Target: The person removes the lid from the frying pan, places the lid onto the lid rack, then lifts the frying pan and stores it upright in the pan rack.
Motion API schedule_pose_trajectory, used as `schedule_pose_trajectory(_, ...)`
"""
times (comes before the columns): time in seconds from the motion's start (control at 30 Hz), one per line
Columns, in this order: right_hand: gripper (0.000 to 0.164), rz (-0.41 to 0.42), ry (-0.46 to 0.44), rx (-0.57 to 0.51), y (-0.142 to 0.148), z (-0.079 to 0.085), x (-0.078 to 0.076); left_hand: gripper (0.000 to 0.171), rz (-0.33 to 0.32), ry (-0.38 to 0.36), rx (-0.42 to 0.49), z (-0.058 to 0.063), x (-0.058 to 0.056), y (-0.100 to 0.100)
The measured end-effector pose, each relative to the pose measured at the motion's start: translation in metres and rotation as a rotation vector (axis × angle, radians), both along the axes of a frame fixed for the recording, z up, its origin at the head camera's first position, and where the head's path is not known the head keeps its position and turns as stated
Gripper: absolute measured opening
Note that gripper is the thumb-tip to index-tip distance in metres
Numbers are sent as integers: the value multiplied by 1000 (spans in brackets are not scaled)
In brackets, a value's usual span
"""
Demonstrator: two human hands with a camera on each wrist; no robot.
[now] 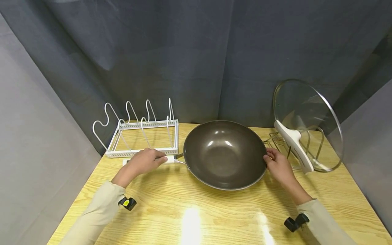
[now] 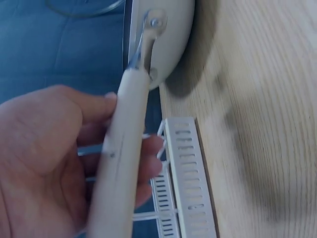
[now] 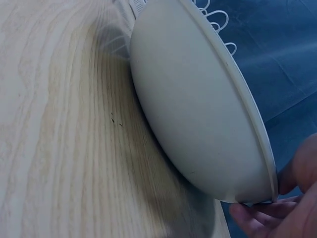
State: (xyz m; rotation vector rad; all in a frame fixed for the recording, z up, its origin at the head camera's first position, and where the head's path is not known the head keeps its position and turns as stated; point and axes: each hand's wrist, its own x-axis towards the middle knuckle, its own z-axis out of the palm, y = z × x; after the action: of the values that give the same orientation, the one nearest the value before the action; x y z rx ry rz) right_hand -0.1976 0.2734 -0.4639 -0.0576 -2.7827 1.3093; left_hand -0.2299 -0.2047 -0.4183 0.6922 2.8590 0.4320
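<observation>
A dark-coated wok [image 1: 223, 161] sits in the middle of the wooden table, its pale outside [image 3: 198, 114] showing in the right wrist view. Its white handle [image 2: 121, 144] points left, joined to the body by a metal bracket. My left hand [image 1: 144, 163] holds this handle, with the thumb on one side and curled fingers on the other. On the opposite side, my right hand [image 1: 278, 166] pinches the wok's rim between thumb and fingers. The wok's underside is hidden in the head view.
A white wire rack [image 1: 142, 153] with upright loops stands behind the left hand. At the right, a glass lid [image 1: 309, 102] with a white handle [image 1: 294, 146] leans upright in a metal wire stand [image 1: 320, 146]. Dark curtain [image 1: 183, 61] hangs along the table's back edge.
</observation>
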Motion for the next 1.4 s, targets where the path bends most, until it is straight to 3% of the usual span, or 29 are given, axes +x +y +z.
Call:
schedule_pose_trajectory(0.13, 47, -3, 11, 8, -1, 1, -6, 35, 23, 30, -55, 5, 7, 7)
schedule_pose_trajectory(0.43, 43, -22, 24, -42, -2, -1, -21, 29, 34, 7, -97, 7, 15, 12)
schedule_pose_trajectory(0.63, 41, -26, 21, 20, -3, -1, -30, 43, 45, 7, -98, 11, 22, 16)
schedule_pose_trajectory(0.9, 41, -28, 11, 47, -3, 1, -37, 29, 93, -23, -141, 18, 26, 24)
schedule_pose_trajectory(1.13, 39, -19, 26, 73, -4, 3, -45, 27, 142, -48, -149, 18, 29, 26)
schedule_pose_trajectory(1.4, 43, -10, -14, 91, -4, 4, -56, 27, 142, -71, -104, 17, 34, 24)
